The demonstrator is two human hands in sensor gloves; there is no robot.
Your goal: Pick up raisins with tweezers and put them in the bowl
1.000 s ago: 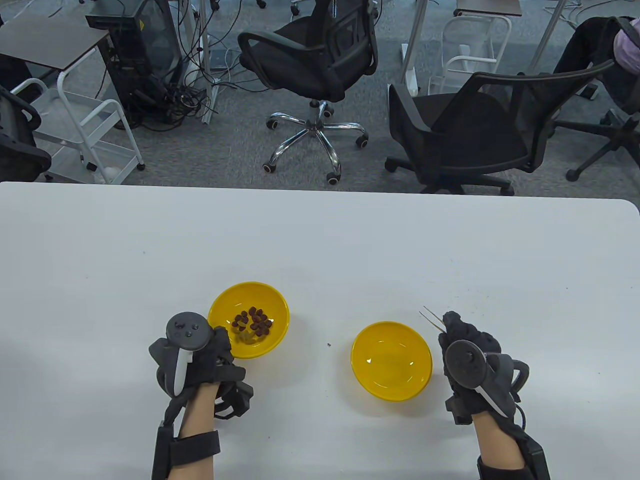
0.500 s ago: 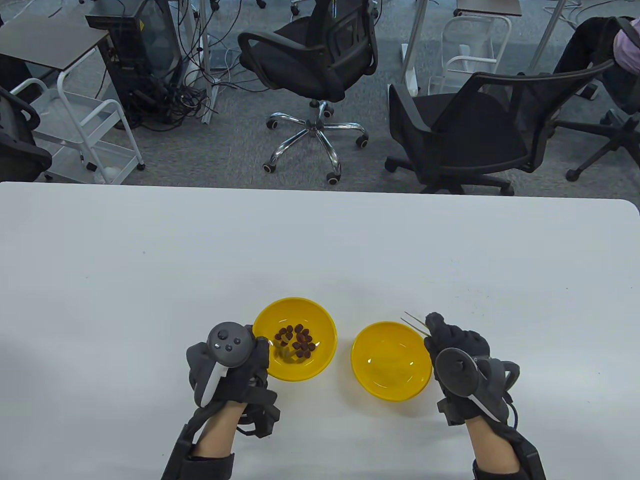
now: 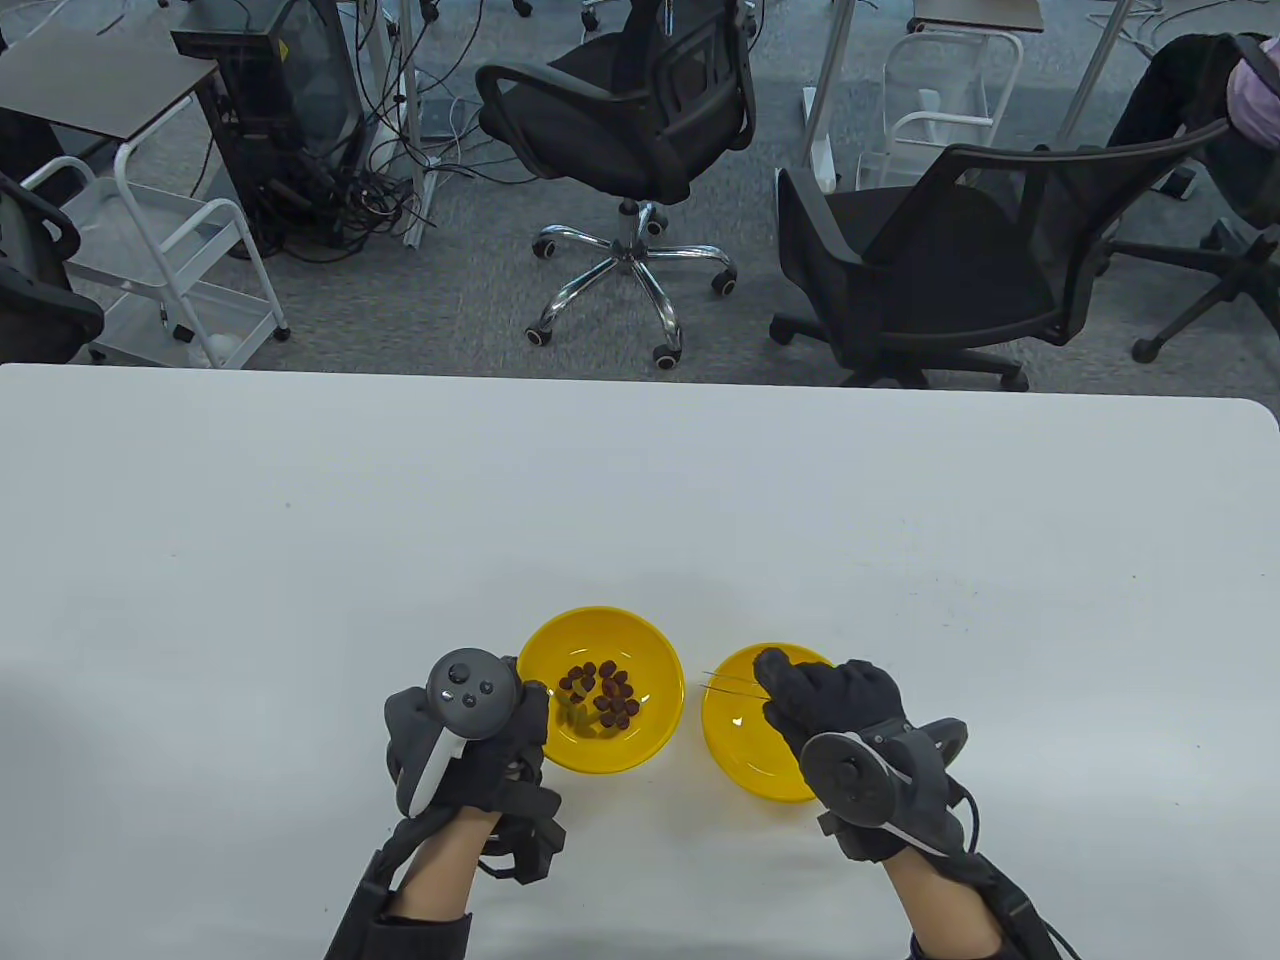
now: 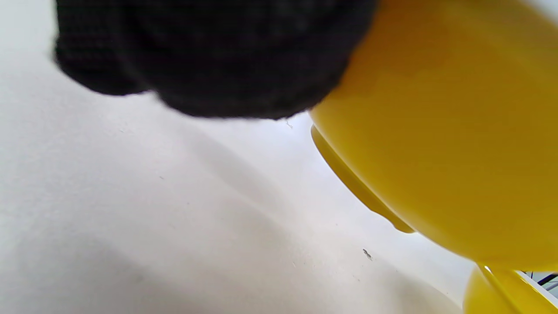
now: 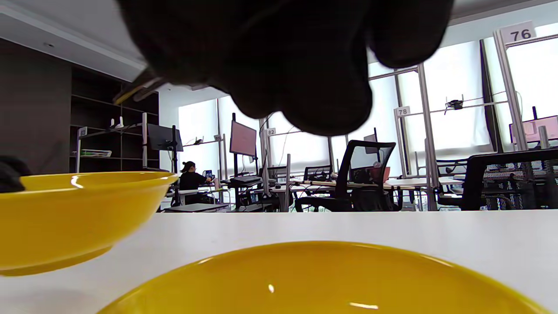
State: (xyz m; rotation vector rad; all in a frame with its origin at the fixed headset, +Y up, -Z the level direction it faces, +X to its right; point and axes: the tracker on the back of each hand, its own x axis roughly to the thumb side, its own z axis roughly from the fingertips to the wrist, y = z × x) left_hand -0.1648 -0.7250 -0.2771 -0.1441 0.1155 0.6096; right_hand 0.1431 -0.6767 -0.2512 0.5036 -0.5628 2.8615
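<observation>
A yellow bowl (image 3: 545, 650) holds several dark raisins (image 3: 605, 692). My left hand (image 3: 500, 735) grips its near left rim; the left wrist view shows its outer wall (image 4: 436, 152) beside my gloved fingers (image 4: 209, 56). A second yellow bowl (image 3: 728, 745), empty, stands just to its right. My right hand (image 3: 820, 695) is over the empty bowl and holds thin metal tweezers (image 3: 728, 681) whose tips point left toward the raisin bowl. In the right wrist view the tweezers (image 5: 135, 89) stick out left of my fingers (image 5: 283, 56), above the empty bowl (image 5: 327, 279).
The white table (image 3: 640, 480) stretches far beyond both bowls. A small dark speck (image 4: 367, 254) lies on the table near the raisin bowl. Office chairs (image 3: 930, 270) stand on the floor past the table's far edge.
My left hand slid the raisin bowl to the right, next to the empty bowl. My right hand moved left with the tweezers, from beside the empty bowl to over it.
</observation>
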